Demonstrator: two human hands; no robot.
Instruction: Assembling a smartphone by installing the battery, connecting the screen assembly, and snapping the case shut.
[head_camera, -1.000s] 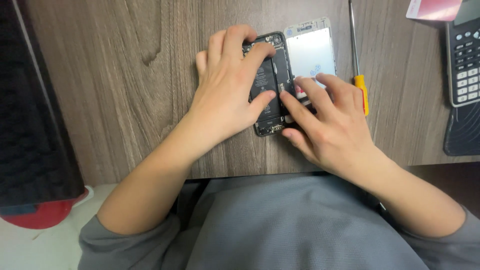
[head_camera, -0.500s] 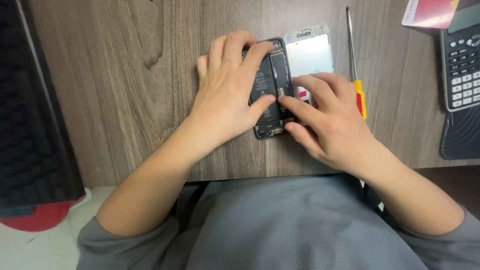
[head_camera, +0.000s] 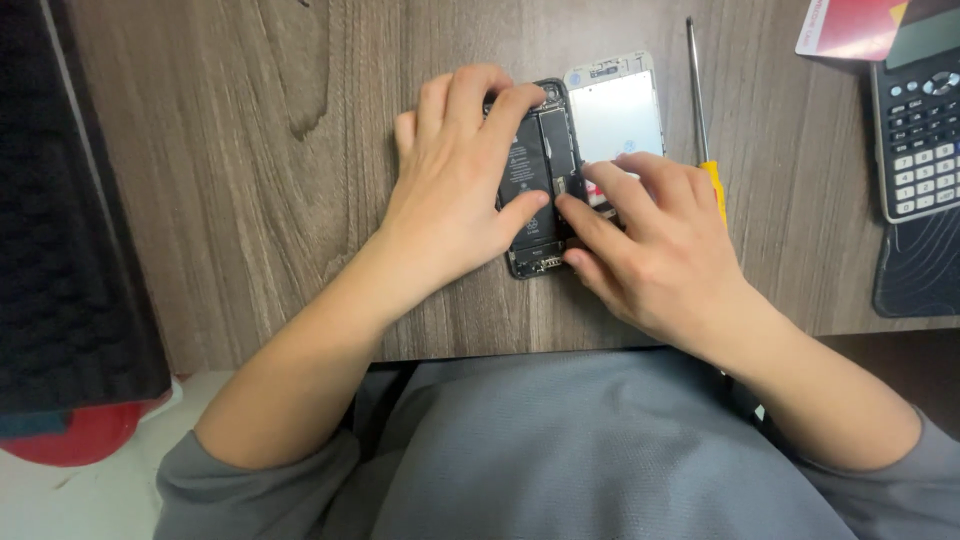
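Wood-grain surface (head_camera: 250, 150) carries one opened phone (head_camera: 535, 170), one detached screen (head_camera: 615, 115) just beside it, one screwdriver (head_camera: 703, 120) and one calculator (head_camera: 915, 135) (far right). Left hand (head_camera: 455, 180) lies flat over the phone, fingers spread; right hand (head_camera: 655, 240) presses its fingertips together on the phone's edge.

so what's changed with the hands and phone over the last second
Very little. The right hand slid its fingertips slightly left onto the opened phone. The left hand stays flat over the phone, pinning it. The detached screen, screwdriver and calculator lie as before.
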